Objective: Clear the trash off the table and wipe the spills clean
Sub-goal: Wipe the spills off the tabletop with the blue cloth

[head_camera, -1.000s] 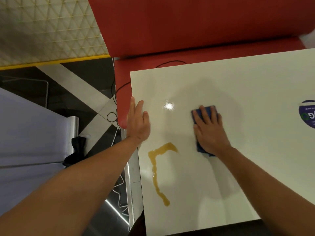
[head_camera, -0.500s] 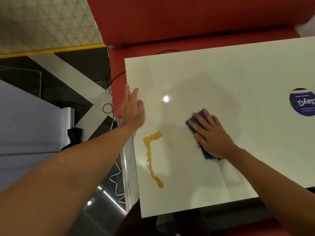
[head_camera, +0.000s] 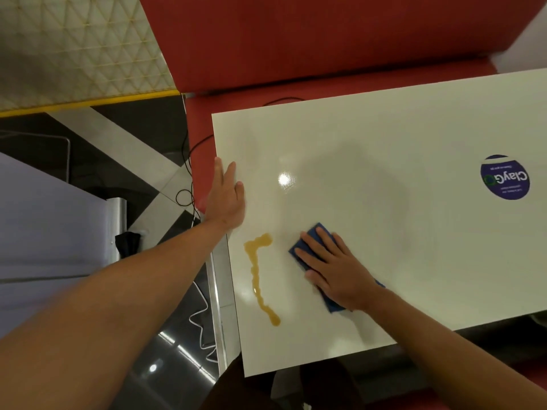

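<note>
Head view, wiping step. The right hand (head_camera: 334, 269) lies flat, fingers straight, pressing a dark blue rectangular cleaning cloth (head_camera: 310, 241) onto the glossy white rectangular surface (head_camera: 399, 137), near its front edge and left of centre. The left hand (head_camera: 226, 195) rests with straight fingers on the left edge of the surface, gripping nothing, apparently as a brace. A thin amber streak of spilled liquid (head_camera: 257, 273) lies just beside the cloth, between it and the left edge; its long axis runs from front to back, with a short hook toward the cloth at the far end. The cloth's long axis runs diagonally, its exposed corner pointing toward the back-left corner. Judged soft, light and pliable, the cloth is best driven by flat palm pressure over its middle; on so slick a surface the liquid may smear rather than lift
</note>
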### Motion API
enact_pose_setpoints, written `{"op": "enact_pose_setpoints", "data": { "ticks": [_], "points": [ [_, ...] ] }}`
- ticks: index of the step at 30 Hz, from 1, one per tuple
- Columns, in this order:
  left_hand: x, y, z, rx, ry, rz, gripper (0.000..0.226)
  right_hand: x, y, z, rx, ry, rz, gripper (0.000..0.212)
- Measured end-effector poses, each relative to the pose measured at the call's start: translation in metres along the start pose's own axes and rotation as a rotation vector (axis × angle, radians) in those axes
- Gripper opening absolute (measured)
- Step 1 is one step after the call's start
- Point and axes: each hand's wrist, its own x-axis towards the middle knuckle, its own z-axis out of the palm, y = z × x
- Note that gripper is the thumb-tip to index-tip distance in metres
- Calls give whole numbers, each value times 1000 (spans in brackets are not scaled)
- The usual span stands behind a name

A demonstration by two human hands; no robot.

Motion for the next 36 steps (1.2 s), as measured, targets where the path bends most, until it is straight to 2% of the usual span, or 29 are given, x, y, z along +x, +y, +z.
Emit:
{"op": "enact_pose_setpoints", "data": {
  "ticks": [2, 6, 10, 12, 13, 16, 19, 22, 24, 26, 28, 30, 32, 36],
  "points": [
    [-13, -1, -6, 95, -61, 28, 53, -14, 33, -8, -12, -31, 9, 54],
    [-46, -14, -23, 377, -216, 178, 56, 6, 68, -24, -37, 3, 216, 55],
    [-61, -24, -36, 436, -345, 292, 59, 63, 23, -24, 85, 134, 553, 57],
    [-64, -25, -38, 402, -368, 290, 59, 86, -11, -21, 179, 205, 638, 55],
    [-66, -24, -37, 390, -376, 282, 58, 92, -28, -18, 193, 223, 603, 55],
    [-72, -26, -35, 377, -370, 280, 62, 76, -54, -3, 132, 203, 331, 57],
    [-75, -33, -34, 370, -356, 290, 63, 31, -39, 9, 126, 148, 130, 57],
    [-81, -36, -36, 333, -345, 239, 59, -9, 3, 10, 16, 117, -4, 52],
    [-87, -38, -34, 307, -337, 195, 59, -11, 29, 1, -16, 84, 28, 53],
    [-94, -40, -32, 273, -327, 166, 59, 7, 39, -8, 12, 74, 179, 54],
    [-98, -41, -28, 248, -320, 155, 59, 38, 28, -16, 81, 108, 375, 56],
    [-100, -41, -26, 242, -317, 148, 59, 72, 6, -21, 140, 133, 495, 59],
    [-100, -39, -28, 235, -316, 146, 58, 95, -18, -20, 132, 145, 456, 57],
    [-101, -38, -30, 220, -328, 134, 59, 87, -45, -7, 20, 113, 108, 58]
  ]
}}
